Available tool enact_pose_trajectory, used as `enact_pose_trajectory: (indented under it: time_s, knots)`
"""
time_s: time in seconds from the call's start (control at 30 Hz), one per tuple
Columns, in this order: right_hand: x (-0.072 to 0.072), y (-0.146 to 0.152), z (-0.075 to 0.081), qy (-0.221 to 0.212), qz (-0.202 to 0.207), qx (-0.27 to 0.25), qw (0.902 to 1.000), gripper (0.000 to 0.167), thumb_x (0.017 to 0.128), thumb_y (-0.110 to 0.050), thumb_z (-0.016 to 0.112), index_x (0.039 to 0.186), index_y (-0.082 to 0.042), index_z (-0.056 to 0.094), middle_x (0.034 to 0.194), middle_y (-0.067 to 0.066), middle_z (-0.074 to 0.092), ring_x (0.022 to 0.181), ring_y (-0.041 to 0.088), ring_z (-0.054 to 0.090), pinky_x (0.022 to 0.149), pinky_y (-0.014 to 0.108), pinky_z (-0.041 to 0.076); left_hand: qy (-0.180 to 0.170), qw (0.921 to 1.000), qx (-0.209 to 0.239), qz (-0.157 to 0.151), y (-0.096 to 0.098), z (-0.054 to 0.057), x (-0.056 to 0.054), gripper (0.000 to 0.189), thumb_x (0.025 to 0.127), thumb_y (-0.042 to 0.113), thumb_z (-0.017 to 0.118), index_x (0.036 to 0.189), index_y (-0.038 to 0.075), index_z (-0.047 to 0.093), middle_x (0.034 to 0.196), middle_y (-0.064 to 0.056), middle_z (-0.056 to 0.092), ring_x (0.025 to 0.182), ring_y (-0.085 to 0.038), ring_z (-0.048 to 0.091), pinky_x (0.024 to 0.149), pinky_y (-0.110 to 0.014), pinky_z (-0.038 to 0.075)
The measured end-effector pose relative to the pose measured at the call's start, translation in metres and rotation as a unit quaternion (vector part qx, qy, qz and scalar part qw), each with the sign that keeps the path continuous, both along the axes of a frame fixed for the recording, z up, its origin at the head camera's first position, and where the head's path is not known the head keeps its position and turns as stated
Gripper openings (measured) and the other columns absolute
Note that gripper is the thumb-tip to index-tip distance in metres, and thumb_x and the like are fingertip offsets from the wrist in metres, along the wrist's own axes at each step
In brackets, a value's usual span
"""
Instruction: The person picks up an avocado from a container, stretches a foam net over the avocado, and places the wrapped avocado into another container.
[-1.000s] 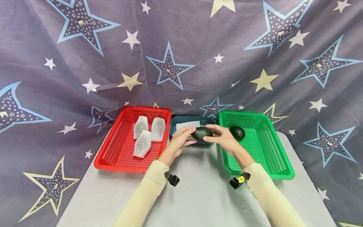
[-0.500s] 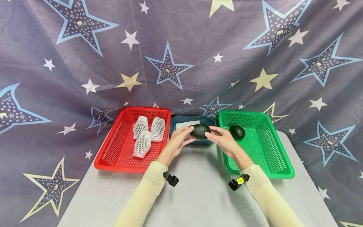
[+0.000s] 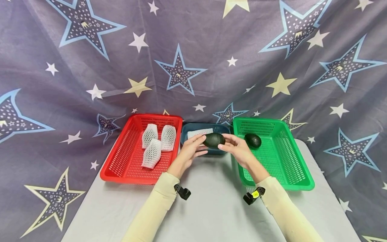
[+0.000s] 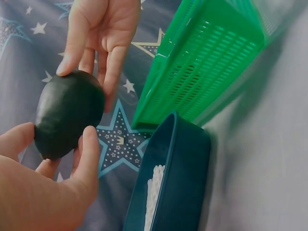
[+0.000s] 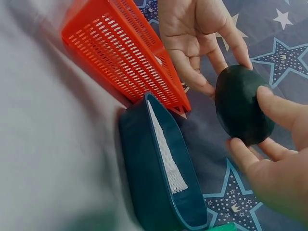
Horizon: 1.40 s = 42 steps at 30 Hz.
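A dark green avocado (image 3: 214,140) is held up between both hands above the dark blue bin (image 3: 222,151). At its left end, the fingertips of my left hand (image 3: 189,150) pinch it. My right hand (image 3: 241,151) grips the opposite end with thumb and fingers. In the left wrist view the avocado (image 4: 70,115) shows a smooth, bare skin. A white foam net sleeve (image 5: 166,151) lies in the blue bin in the right wrist view. Another avocado (image 3: 253,140) rests in the green basket (image 3: 276,154), near its left wall.
On the left stands a red basket (image 3: 121,174) with three net-wrapped items (image 3: 152,153) in it. The blue bin sits between the red and green baskets on a white-covered table (image 3: 208,201). A star-patterned cloth (image 3: 193,77) hangs behind.
The avocado has been turned a little between my hands and now lies more level. Both hands have shifted only slightly. The baskets and their contents look unchanged.
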State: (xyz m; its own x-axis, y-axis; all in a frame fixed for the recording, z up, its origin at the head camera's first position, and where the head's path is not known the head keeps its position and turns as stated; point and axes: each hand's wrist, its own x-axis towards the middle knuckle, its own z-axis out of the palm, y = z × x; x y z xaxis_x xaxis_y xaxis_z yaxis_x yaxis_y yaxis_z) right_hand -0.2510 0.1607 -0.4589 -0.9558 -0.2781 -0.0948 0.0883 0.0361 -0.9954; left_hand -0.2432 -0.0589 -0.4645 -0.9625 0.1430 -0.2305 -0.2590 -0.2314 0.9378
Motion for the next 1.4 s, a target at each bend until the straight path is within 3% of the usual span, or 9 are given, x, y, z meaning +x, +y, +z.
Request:
enact_pose_trajectory:
  time_s: [0.2, 0.37, 0.63, 0.77, 1.0, 1.17, 1.4]
  knots:
    - [0.003, -0.003, 0.0, 0.032, -0.013, -0.024, 0.9991, 0.063, 0.087, 0.006, 0.075, 0.145, -0.002, 0.051, 0.137, 0.013, 0.059, 0.114, 0.005, 0.063, 0.098, 0.02, 0.054, 0.008, 0.9995, 0.029, -0.005, -0.001, -0.002, -0.002, 0.047, 0.103, 0.02, 0.061, 0.146, 0.004, 0.053, 0.138, -0.018, 0.06, 0.091, -0.013, 0.069, 0.101, -0.042, 0.055]
    - [0.004, -0.005, 0.0, 0.035, -0.009, -0.024, 0.999, 0.058, 0.094, -0.003, 0.07, 0.148, -0.004, 0.049, 0.132, 0.011, 0.06, 0.111, 0.006, 0.064, 0.096, 0.02, 0.054, 0.02, 0.9986, 0.048, 0.004, -0.002, -0.004, -0.003, 0.045, 0.102, 0.014, 0.061, 0.145, 0.001, 0.054, 0.131, -0.013, 0.058, 0.092, -0.014, 0.069, 0.103, -0.043, 0.054]
    - [0.006, -0.005, 0.0, -0.015, -0.012, -0.054, 0.9984, 0.051, 0.102, -0.009, 0.06, 0.148, 0.005, 0.044, 0.108, 0.001, 0.063, 0.096, 0.007, 0.068, 0.093, 0.025, 0.058, 0.028, 0.9976, 0.063, 0.005, -0.002, -0.005, -0.002, 0.047, 0.1, 0.006, 0.062, 0.145, -0.002, 0.051, 0.129, -0.01, 0.061, 0.105, -0.014, 0.065, 0.107, -0.046, 0.051]
    - [0.006, -0.005, 0.0, -0.027, -0.008, -0.049, 0.9984, 0.053, 0.102, -0.009, 0.061, 0.149, 0.008, 0.041, 0.108, 0.0, 0.065, 0.093, 0.008, 0.069, 0.093, 0.028, 0.058, 0.019, 0.9972, 0.069, 0.021, -0.001, -0.007, -0.003, 0.046, 0.099, 0.001, 0.061, 0.144, -0.005, 0.052, 0.13, -0.014, 0.063, 0.103, -0.012, 0.066, 0.106, -0.043, 0.052]
    - [0.007, -0.003, -0.004, -0.037, -0.01, -0.022, 0.999, 0.054, 0.102, -0.008, 0.061, 0.15, 0.005, 0.042, 0.125, 0.014, 0.06, 0.099, 0.006, 0.066, 0.095, 0.026, 0.057, 0.013, 0.9982, 0.05, 0.029, -0.001, -0.011, -0.002, 0.044, 0.099, 0.004, 0.062, 0.142, -0.005, 0.054, 0.133, -0.013, 0.06, 0.097, -0.009, 0.066, 0.104, -0.038, 0.054]
    - [0.009, -0.005, -0.008, -0.032, -0.011, 0.007, 0.9994, 0.054, 0.098, -0.005, 0.066, 0.148, 0.003, 0.047, 0.135, 0.024, 0.058, 0.102, 0.005, 0.065, 0.1, 0.031, 0.055, -0.006, 0.9985, 0.019, 0.052, 0.0, -0.011, 0.001, 0.039, 0.098, 0.007, 0.066, 0.135, -0.004, 0.061, 0.129, -0.013, 0.064, 0.093, -0.011, 0.067, 0.097, -0.038, 0.058]
    - [0.012, -0.012, -0.017, -0.038, -0.03, 0.039, 0.9981, 0.051, 0.094, -0.003, 0.07, 0.141, 0.005, 0.053, 0.133, 0.028, 0.061, 0.1, 0.009, 0.066, 0.096, 0.032, 0.058, -0.036, 0.9963, -0.022, 0.074, 0.001, -0.017, 0.006, 0.038, 0.096, 0.008, 0.068, 0.132, -0.005, 0.063, 0.129, -0.014, 0.067, 0.088, -0.009, 0.067, 0.102, -0.044, 0.055]
